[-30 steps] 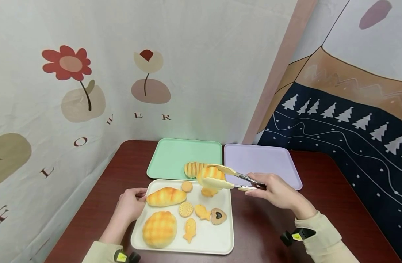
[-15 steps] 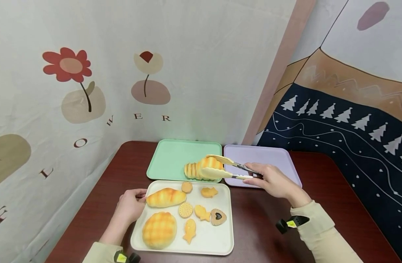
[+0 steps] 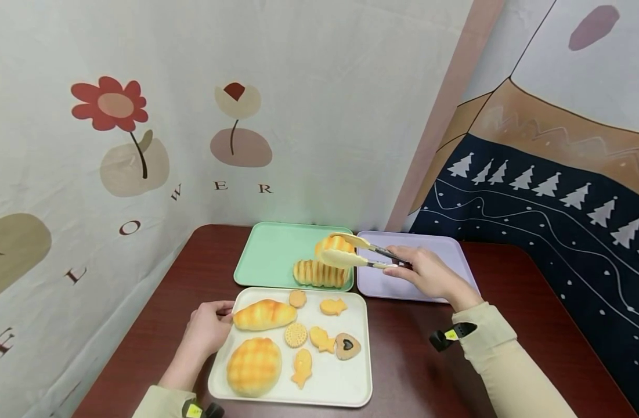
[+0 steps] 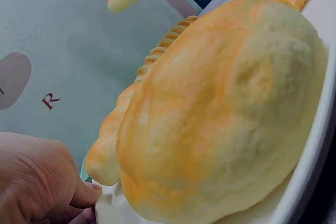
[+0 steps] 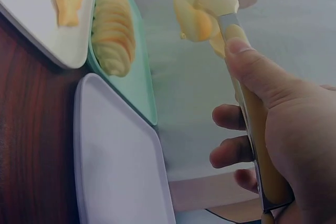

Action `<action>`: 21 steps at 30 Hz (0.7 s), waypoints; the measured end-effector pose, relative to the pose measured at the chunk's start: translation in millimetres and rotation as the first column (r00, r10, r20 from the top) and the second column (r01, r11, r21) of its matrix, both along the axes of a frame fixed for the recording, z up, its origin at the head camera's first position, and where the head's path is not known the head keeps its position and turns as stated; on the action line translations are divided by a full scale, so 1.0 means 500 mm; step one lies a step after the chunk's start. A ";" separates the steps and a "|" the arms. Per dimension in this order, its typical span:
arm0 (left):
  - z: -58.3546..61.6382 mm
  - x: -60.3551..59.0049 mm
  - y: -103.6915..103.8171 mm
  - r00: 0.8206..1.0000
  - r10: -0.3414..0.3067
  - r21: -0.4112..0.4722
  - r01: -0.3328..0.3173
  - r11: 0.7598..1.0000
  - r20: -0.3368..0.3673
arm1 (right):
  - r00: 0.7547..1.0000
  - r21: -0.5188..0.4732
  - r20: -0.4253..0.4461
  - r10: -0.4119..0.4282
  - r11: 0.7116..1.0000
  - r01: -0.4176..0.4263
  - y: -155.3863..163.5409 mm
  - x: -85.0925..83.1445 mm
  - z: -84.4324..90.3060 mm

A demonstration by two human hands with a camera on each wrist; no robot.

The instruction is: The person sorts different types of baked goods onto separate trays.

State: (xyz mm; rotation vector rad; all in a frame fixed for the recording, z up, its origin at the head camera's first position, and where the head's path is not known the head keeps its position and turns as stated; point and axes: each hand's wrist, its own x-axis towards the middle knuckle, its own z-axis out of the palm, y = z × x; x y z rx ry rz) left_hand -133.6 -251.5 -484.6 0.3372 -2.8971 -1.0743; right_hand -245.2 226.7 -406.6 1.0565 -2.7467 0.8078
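On the dark red table [image 3: 413, 360], three trays sit close together: a white tray [image 3: 335, 380] nearest the person, a green tray [image 3: 267, 249] at its 12 o'clock and a lilac tray [image 3: 429, 249] at its 1 o'clock. Over the last second the small bread roll [image 3: 334, 245] has risen off the white tray and travelled up and away; it now hangs over the green tray's right edge, just above the ridged loaf [image 3: 319, 273] lying there, so the carry looks nearly at its end. The right hand [image 3: 429, 273] reaches forward over the lilac tray, fingers curled round the tongs [image 3: 368, 255], whose cream tips are pressed together on the roll. The left hand [image 3: 206, 328] rests at 9 o'clock of the white tray, fingertips on its rim beside the long bun [image 3: 264, 313], gripping nothing; the melon bun [image 3: 253, 366] and small biscuits lie untouched.
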 end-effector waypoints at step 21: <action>0.000 0.003 -0.001 1.000 0.008 0.016 -0.009 1.000 0.005 | 0.999 0.060 -0.034 -0.014 0.998 0.016 -0.034 -0.087 -0.006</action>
